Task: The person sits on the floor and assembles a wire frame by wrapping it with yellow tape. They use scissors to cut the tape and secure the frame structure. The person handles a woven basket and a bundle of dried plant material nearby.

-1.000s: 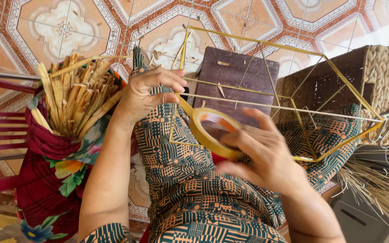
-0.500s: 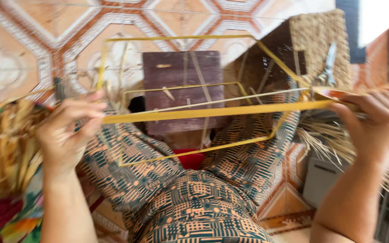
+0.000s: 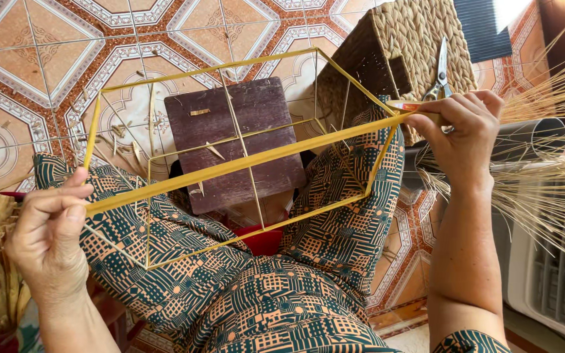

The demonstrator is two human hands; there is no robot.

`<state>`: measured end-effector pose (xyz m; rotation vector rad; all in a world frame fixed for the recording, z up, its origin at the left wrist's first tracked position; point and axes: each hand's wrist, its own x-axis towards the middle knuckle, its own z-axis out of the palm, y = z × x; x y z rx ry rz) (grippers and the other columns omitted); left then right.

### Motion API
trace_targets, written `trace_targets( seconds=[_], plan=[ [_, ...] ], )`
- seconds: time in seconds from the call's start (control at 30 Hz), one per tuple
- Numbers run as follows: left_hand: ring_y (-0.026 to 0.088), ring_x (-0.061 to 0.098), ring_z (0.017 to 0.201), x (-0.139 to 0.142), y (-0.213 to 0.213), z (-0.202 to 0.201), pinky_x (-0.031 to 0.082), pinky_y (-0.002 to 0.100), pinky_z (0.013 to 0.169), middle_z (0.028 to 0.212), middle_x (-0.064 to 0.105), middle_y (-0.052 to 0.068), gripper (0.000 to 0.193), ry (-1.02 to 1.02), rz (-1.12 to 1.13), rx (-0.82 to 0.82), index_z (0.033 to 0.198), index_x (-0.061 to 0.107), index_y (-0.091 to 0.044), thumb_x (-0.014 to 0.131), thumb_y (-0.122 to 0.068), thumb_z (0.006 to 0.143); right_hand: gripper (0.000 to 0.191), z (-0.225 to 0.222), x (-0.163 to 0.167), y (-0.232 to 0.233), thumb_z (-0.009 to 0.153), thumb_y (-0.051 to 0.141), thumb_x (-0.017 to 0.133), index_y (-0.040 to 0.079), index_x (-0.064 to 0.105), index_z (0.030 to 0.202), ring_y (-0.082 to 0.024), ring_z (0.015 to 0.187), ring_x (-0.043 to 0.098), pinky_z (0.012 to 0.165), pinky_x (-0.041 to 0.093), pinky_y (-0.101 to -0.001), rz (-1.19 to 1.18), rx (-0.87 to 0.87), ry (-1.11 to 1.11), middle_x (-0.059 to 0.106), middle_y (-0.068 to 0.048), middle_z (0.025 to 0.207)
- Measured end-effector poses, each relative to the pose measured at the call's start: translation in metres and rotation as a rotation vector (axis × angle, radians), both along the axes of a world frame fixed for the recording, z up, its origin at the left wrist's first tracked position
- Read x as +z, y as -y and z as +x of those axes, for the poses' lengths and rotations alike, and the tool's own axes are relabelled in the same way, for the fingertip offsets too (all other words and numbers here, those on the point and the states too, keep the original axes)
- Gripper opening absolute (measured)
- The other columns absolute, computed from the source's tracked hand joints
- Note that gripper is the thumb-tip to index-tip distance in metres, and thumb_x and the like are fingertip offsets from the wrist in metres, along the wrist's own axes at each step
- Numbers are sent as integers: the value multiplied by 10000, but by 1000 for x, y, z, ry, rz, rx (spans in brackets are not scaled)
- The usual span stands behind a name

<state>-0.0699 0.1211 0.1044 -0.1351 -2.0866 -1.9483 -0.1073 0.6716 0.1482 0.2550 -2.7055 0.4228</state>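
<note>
We hold a yellow strip (image 3: 243, 163) taut across the wire frame (image 3: 230, 157) over our lap; left hand (image 3: 47, 229) pinches its lower end, right hand (image 3: 459, 124) clamps the upper end beside the scissors (image 3: 441, 72); compared with half a second ago, the strip now slants and the frame sits sharper above the wooden board (image 3: 237, 144).

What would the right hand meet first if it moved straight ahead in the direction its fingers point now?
Probably the scissors lying on the woven basket. The right hand, pinching one end of the yellow strip, has its fingertips right beside them, though depth is unclear.
</note>
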Motion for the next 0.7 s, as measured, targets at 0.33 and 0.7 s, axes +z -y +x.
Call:
trace_targets(
  seconds=[0.33,0.7],
  plan=[
    [293,654,1307,30,-17,-1,445,492,1227,1130,700,53,74,-138,-531,57,1083,653,-64,582,-72,1065,155,-1,4,50,1076,169,730,91,756,1207,-256,1235,664,1159,411,-406,-35,112,-69,755,-89,1209],
    [210,717,1127,38,-66,-37,323,637,1160,1032,776,17,92,-366,-1077,-115,996,746,-176,771,-238,932,268,-35,5,215,953,168,755,75,734,1204,-265,1235,674,1043,543,-403,13,676,-41,742,-89,1244]
  ],
)
